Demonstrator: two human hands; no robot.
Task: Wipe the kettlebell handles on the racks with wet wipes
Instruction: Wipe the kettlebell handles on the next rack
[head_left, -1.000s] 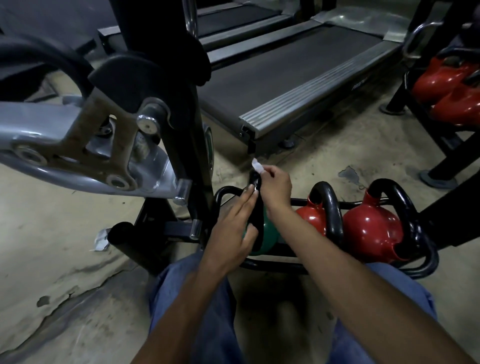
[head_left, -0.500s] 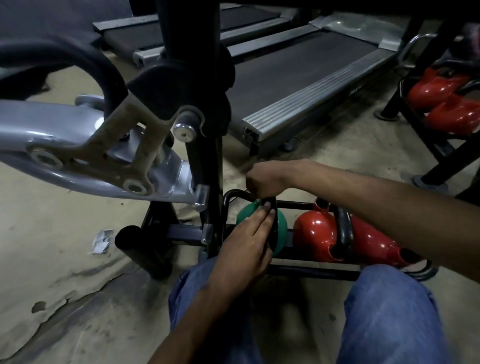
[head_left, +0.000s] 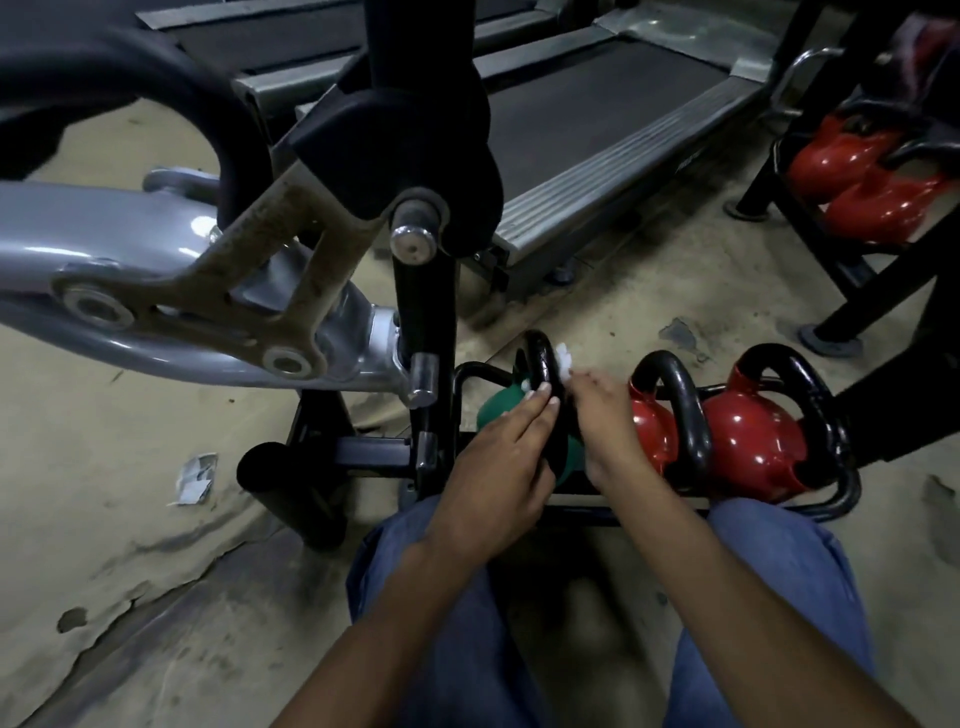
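Observation:
A green kettlebell (head_left: 501, 411) with a black handle (head_left: 542, 358) sits at the left end of a low black floor rack (head_left: 836, 496). My left hand (head_left: 501, 467) grips the near side of that handle, fingers wrapped over it. My right hand (head_left: 602, 415) pinches a white wet wipe (head_left: 563, 359) against the handle's right side near the top. Right of it on the same rack stand two red kettlebells (head_left: 753, 441) with black handles.
A grey exercise machine arm (head_left: 156, 280) and its black upright post (head_left: 423, 312) loom close on the left. Treadmills (head_left: 587, 114) lie behind. A second rack with red kettlebells (head_left: 872, 192) stands at the right. A paper scrap (head_left: 195, 478) lies on the floor.
My right hand has swung from above the handle, arm reaching across, to its right side, and the wipe shows again. My left hand stays on the handle. The camera shifted.

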